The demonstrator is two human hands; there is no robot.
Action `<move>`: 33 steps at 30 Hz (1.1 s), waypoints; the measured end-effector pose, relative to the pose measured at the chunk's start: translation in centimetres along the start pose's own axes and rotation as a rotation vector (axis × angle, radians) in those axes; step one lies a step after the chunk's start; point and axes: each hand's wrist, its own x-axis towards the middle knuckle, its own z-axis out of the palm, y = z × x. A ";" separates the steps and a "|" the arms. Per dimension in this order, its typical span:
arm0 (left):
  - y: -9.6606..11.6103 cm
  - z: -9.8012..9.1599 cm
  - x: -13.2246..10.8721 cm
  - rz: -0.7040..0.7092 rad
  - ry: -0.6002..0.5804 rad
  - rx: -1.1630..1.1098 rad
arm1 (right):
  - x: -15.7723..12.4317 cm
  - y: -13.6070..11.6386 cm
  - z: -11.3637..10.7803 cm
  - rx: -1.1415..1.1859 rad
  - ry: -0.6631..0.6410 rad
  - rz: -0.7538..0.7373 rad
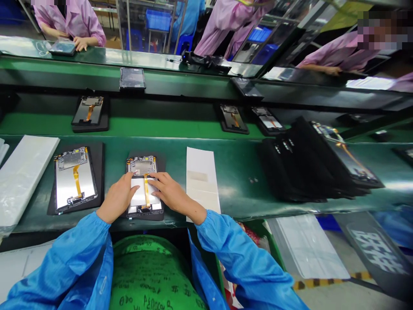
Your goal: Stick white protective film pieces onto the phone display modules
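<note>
An opened tablet [156, 212] lies on a dark pad on the bench in front of me, circuit board side away from me. A flat silver piece with a black top strip, which looks like a battery [138, 196], sits over its middle. An orange ribbon cable [146, 193] runs across this piece. My left hand [118, 196] grips the battery's left edge, thumb on top. My right hand [176, 193] has its fingers bent over the right edge, beside the cable. A second opened tablet [66, 183] rests to the left on another pad.
A white paper strip [201, 172] lies right of my hands, white sleeves [27, 176] at far left. Black pads [300, 163] with an opened tablet [346, 155] are stacked at right. Beyond, a green conveyor [167, 118] carries several tablets. People in pink coats [77, 23] work opposite.
</note>
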 end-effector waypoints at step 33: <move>5.4 3.1 31.9 -0.397 0.365 -0.668 | -3.7 32.4 -27.6 -0.169 0.681 1.261</move>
